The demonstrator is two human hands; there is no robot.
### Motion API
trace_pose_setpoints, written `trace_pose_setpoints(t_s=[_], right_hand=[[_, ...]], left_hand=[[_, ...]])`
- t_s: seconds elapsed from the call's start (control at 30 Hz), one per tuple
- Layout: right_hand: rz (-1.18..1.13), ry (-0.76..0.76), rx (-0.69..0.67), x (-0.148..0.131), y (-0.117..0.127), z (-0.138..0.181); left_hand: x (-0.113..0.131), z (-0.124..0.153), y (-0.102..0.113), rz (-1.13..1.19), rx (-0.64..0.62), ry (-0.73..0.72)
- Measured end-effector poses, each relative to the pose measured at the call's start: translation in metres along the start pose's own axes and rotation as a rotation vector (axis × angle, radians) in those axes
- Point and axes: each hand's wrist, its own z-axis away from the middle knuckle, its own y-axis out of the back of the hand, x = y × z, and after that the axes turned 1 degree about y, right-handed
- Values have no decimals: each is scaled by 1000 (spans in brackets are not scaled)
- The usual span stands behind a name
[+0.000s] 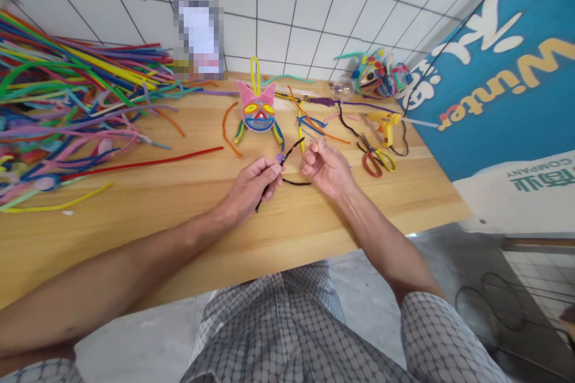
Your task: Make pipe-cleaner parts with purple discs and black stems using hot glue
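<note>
My left hand [260, 182] is closed around a black pipe cleaner [293, 152], pinching it between thumb and fingers. Part of it is twisted and sticks up past the thumb; a short end pokes out below the hand. From there a loose black strand runs right and passes behind my right hand [327, 166], whose fingers are curled in a pinch on it, though the fingertips partly hide the grip. Just beyond the hands stands a round pink-eared figure [259, 116] with yellow eyes, a blue mouth and a yellow loop on top. A small purple piece [280, 157] lies by my left fingertips.
Many coloured pipe cleaners [90, 84] are heaped at left, with a long red one [148, 164] nearer. At right lie scissors [376, 158] and a yellow glue gun [385, 124] with its cord. A decorated figure [375, 75] and a clear ball [344, 89] stand near the wall.
</note>
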Motion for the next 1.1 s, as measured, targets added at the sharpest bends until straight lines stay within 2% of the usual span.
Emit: trace_pose_setpoints(t_s=[0.2,0.4,1.1], right_hand=[[51,64,37,-1,0,0],[-21,33,36,-4,-6,2],[-18,129,34,-3,-9,4]], left_hand=[[0,-1,0,-5,12,11],[-3,0,1,4,-2,0],[-9,0,3,-5,-33,-13]])
